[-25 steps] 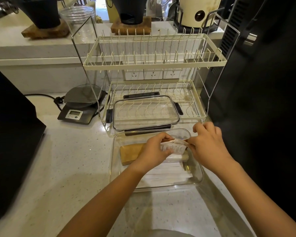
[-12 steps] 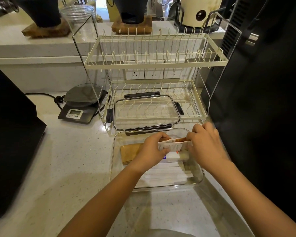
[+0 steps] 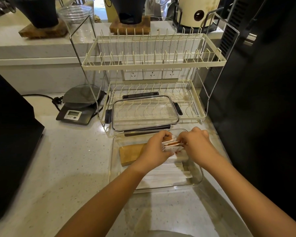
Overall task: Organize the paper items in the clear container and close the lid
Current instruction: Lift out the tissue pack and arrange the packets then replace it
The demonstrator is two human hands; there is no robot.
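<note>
A clear rectangular container [image 3: 113, 168] sits open on the counter in front of me. Inside lie a brown stack of paper [image 3: 130, 154] at the left and long white paper sleeves [image 3: 164, 177] along the near side. Both hands are over the container's far half. My left hand [image 3: 154, 151] and my right hand [image 3: 196, 144] pinch a small bundle of white paper packets [image 3: 172, 145] with red print between them. The clear lid [image 3: 143, 115] with black latches rests on the lower shelf of the dish rack, just behind the container.
A cream two-tier wire dish rack [image 3: 152, 64] stands behind the container. A grey kitchen scale [image 3: 79, 106] with a cord sits at its left. Large black appliances flank the counter at the left [image 3: 10, 134] and right [image 3: 263, 100]. Pots and jars line the raised ledge.
Both hands have drawn closer together and slightly toward the far side of the container, pressing the white packets into a tighter bundle. The container and lid have not moved.
</note>
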